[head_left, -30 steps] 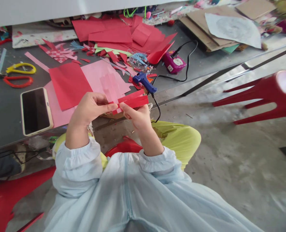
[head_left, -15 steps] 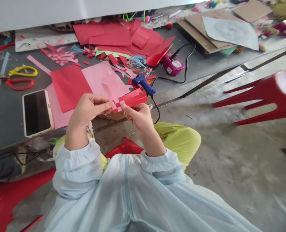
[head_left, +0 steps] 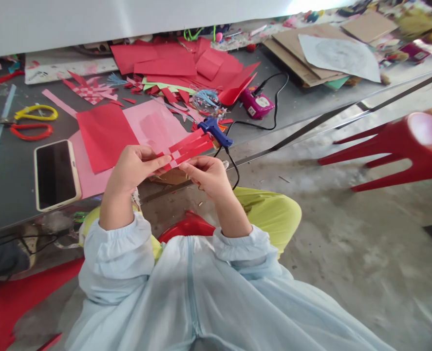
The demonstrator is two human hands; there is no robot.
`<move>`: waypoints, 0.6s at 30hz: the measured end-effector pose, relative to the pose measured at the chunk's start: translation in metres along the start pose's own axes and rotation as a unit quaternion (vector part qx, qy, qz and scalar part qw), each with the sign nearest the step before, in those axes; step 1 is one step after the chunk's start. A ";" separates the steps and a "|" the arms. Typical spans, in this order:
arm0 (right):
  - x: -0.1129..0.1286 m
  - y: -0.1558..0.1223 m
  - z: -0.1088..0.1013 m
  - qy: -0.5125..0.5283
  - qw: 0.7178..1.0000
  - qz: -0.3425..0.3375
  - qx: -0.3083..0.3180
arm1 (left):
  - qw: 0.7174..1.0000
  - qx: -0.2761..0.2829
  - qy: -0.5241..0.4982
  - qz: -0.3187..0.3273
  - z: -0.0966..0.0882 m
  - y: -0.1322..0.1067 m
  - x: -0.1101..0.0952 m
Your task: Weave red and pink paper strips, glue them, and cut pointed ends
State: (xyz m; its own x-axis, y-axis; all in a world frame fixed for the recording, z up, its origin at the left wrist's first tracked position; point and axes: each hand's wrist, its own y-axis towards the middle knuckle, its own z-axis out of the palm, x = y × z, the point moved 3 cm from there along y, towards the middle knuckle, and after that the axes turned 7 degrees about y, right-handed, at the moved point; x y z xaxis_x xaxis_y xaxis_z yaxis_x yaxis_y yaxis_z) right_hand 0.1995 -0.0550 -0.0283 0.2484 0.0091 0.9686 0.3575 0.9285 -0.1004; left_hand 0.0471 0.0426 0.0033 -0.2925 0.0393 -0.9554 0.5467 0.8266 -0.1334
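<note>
My left hand (head_left: 133,167) pinches the left end of a small weave of red and pink paper strips (head_left: 186,147), held in the air just off the table's near edge. My right hand (head_left: 206,175) grips the same weave from below, fingers curled under the red strips that fan out to the upper right. Behind the weave a pink sheet (head_left: 155,124) and a red sheet (head_left: 104,134) lie flat on the dark table (head_left: 7,195). A blue glue gun (head_left: 214,130) rests just beyond the strips.
A phone (head_left: 56,173) lies at the table's left front; yellow scissors (head_left: 36,113) and red scissors (head_left: 31,130) sit farther left. Red paper (head_left: 172,58) is piled at the back, cardboard (head_left: 310,53) at right, a magenta box (head_left: 257,103) mid-table. Red stool (head_left: 402,146) stands right.
The weave has tilted, its red strips now angling up to the right. My right hand has slipped lower under it, and the pink strips that stood up behind it are no longer raised.
</note>
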 end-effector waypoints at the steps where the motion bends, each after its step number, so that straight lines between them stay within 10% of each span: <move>1: 0.001 0.000 -0.001 0.003 1.000 -0.002 0.002 | 1.000 -0.013 -0.017 -0.010 -0.001 0.000 0.000; 18: 0.001 0.001 -0.003 -0.064 0.998 -0.003 0.002 | 0.999 -0.038 -0.011 -0.010 0.001 0.001 0.005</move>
State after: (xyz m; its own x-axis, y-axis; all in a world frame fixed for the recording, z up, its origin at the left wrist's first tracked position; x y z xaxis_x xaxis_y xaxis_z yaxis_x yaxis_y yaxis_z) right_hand 0.2033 -0.0550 -0.0278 0.1296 0.0509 0.9903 0.3555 0.9299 -0.0943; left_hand 0.0467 0.0428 -0.0020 -0.2855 0.0103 -0.9583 0.4795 0.8673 -0.1336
